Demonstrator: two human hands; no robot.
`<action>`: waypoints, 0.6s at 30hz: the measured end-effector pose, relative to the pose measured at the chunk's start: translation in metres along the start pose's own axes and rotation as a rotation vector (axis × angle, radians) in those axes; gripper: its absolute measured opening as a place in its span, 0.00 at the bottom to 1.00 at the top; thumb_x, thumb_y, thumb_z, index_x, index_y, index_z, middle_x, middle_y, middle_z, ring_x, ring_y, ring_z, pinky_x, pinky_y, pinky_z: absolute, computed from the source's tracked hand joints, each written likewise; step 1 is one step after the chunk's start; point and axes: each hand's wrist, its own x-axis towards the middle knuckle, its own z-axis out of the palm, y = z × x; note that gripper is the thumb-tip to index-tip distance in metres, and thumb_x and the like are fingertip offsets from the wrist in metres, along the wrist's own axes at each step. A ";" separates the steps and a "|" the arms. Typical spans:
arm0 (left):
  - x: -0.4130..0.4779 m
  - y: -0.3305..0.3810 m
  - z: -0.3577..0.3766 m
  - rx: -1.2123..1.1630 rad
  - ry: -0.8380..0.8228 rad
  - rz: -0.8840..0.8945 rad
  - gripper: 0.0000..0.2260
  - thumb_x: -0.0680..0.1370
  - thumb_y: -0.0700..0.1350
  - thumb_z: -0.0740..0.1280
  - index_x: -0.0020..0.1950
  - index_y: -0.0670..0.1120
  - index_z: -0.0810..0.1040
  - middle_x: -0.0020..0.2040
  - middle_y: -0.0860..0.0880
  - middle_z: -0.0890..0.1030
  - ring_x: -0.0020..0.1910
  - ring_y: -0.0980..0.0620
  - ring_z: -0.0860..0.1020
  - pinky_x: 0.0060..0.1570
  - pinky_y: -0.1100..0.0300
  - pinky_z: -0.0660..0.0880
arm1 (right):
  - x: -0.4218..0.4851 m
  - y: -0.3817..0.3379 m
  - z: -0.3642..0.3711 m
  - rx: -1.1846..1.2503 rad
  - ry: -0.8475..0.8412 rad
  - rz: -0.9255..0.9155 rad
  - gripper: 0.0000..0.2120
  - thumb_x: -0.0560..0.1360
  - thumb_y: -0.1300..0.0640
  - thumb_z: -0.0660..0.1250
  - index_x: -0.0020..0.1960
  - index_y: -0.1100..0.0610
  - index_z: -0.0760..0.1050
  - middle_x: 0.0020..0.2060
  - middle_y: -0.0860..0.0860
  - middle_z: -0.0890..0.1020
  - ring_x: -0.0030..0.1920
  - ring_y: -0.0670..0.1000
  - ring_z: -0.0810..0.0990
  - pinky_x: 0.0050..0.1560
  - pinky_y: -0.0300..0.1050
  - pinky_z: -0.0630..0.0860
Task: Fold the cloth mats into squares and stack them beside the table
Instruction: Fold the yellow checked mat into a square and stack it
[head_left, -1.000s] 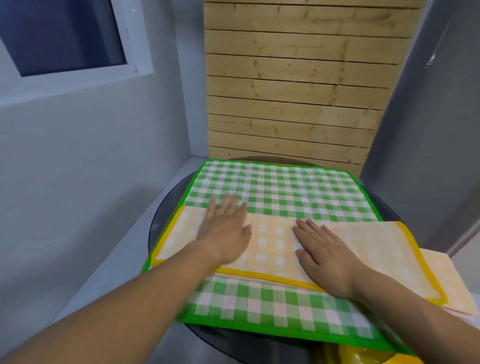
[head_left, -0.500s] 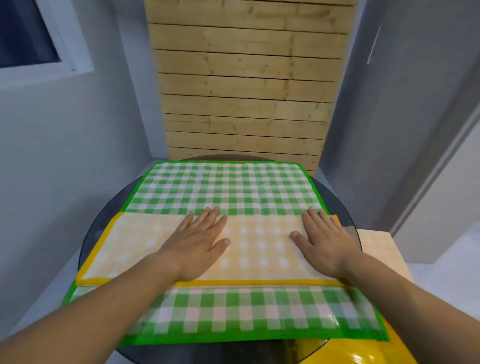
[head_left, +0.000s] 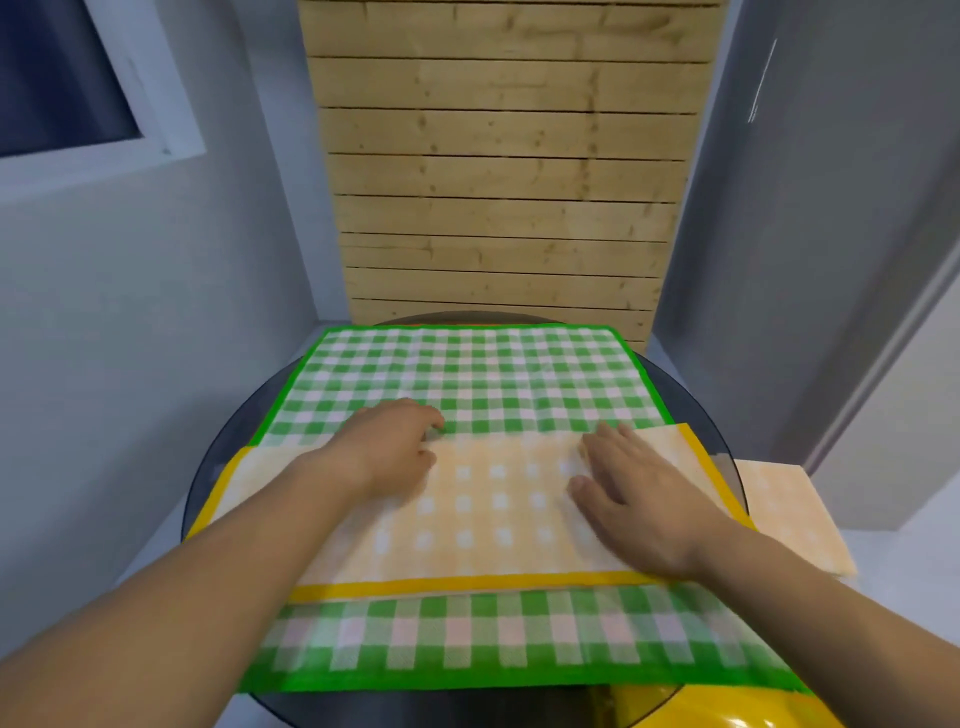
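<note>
Head view: the main risk is the yellow mat (head_left: 493, 519) sliding as it is folded. It is lying as a long strip across the middle of the table (head_left: 208, 462), on top of the green mat (head_left: 467, 379), and cloth on cloth is probably giving little grip. If one hand lifts its end faster than the other, the strip could skew and the result would be a crooked oblong instead of a square. A pull could also drag the green mat, whose near edge is already hanging over the table's near rim. The left hand (head_left: 384, 452) is resting on the strip towards the table's left side. Its fingers are curling over the strip's far edge and appear to be pinching it, though blur is making this uncertain. The right hand (head_left: 634, 499) is lying flat towards the table's right side, fingers nearly straight, pressing and gripping nothing. Both mats are looking thin, limp and flat, with checked weave and solid coloured borders. The table is round, dark and glassy. A folded mat (head_left: 784, 514), pale yellow, is sitting just beside the table's right rim. A wooden panel (head_left: 493, 182) of pale planks is standing behind the table.
</note>
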 end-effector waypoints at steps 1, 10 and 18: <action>0.001 0.000 -0.003 -0.050 -0.018 -0.017 0.10 0.80 0.47 0.66 0.60 0.51 0.80 0.54 0.52 0.80 0.48 0.53 0.77 0.44 0.60 0.71 | -0.004 -0.009 0.001 0.047 -0.017 -0.040 0.30 0.81 0.40 0.52 0.79 0.52 0.55 0.80 0.50 0.51 0.79 0.50 0.45 0.76 0.44 0.45; -0.004 -0.011 -0.015 -0.312 -0.059 -0.110 0.04 0.78 0.44 0.67 0.44 0.46 0.77 0.41 0.51 0.79 0.41 0.49 0.77 0.41 0.56 0.74 | -0.021 -0.034 0.003 0.092 -0.063 -0.182 0.26 0.81 0.39 0.52 0.76 0.46 0.61 0.79 0.45 0.53 0.78 0.44 0.46 0.78 0.44 0.45; -0.007 -0.010 -0.002 -0.747 -0.013 -0.475 0.07 0.79 0.41 0.70 0.52 0.39 0.76 0.43 0.44 0.79 0.41 0.47 0.79 0.41 0.55 0.80 | -0.028 -0.049 -0.008 0.242 -0.049 -0.252 0.14 0.81 0.44 0.58 0.58 0.50 0.76 0.54 0.44 0.79 0.56 0.44 0.75 0.61 0.44 0.70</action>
